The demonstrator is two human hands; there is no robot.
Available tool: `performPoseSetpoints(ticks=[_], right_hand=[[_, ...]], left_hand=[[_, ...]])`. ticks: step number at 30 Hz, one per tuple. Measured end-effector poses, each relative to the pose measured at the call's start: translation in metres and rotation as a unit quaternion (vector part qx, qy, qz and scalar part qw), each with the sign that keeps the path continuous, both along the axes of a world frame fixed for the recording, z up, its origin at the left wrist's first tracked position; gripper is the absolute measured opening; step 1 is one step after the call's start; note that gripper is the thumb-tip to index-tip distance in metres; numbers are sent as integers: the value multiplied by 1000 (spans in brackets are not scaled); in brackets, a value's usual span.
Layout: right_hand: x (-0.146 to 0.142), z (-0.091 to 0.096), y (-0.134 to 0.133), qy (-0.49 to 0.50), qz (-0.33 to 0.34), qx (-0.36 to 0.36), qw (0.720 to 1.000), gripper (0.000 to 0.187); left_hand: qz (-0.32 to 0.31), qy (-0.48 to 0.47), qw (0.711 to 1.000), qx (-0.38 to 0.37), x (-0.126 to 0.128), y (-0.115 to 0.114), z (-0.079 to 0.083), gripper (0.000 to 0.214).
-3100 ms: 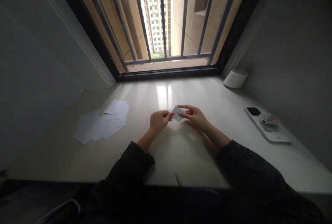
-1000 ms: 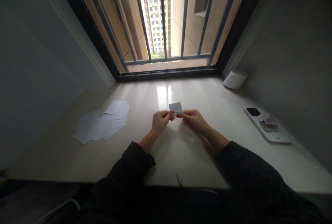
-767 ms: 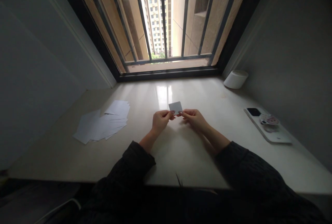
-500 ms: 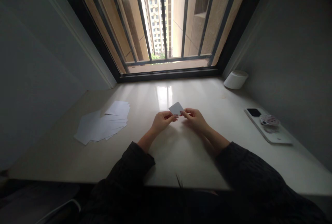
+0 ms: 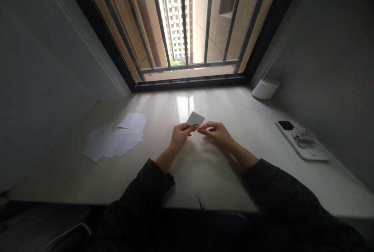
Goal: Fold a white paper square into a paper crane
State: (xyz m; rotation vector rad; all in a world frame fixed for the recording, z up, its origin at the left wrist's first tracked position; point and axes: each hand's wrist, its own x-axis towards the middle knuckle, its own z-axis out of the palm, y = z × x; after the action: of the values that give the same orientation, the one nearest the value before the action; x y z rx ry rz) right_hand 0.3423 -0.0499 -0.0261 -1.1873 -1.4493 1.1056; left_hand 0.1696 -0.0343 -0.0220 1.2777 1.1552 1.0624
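A small white folded paper (image 5: 195, 118) stands up above the pale tabletop (image 5: 204, 166) at the middle. My left hand (image 5: 179, 136) pinches its lower left corner with thumb and forefinger. My right hand (image 5: 217, 133) has its fingers curled together just right of the paper, at its lower edge; whether it still grips the paper I cannot make out. Both forearms wear dark sleeves.
A fanned pile of white sheets (image 5: 115, 140) lies at the left. A white roll (image 5: 265, 87) sits in the far right corner. A phone with a sticker on it (image 5: 300, 140) lies at the right. A barred window (image 5: 187, 30) is beyond the table.
The paper went from lying tilted between both hands to being held upright, then leaned to the left. My right fingers have slid toward its lower edge.
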Motion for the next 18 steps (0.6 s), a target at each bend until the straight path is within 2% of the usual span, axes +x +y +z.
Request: performPoseSetpoints(ticks=[4, 13, 18], right_hand=[[-6, -3, -1, 13, -2, 1, 1000, 28], [-9, -6, -3, 110, 41, -88, 989, 25], [-7, -4, -2, 124, 36, -104, 986, 18]], left_hand=[[-11, 5, 1000, 2, 1, -2, -1, 33], [-43, 59, 997, 39, -3, 1, -1, 36], [-21, 82, 996, 40, -10, 8, -1, 41]])
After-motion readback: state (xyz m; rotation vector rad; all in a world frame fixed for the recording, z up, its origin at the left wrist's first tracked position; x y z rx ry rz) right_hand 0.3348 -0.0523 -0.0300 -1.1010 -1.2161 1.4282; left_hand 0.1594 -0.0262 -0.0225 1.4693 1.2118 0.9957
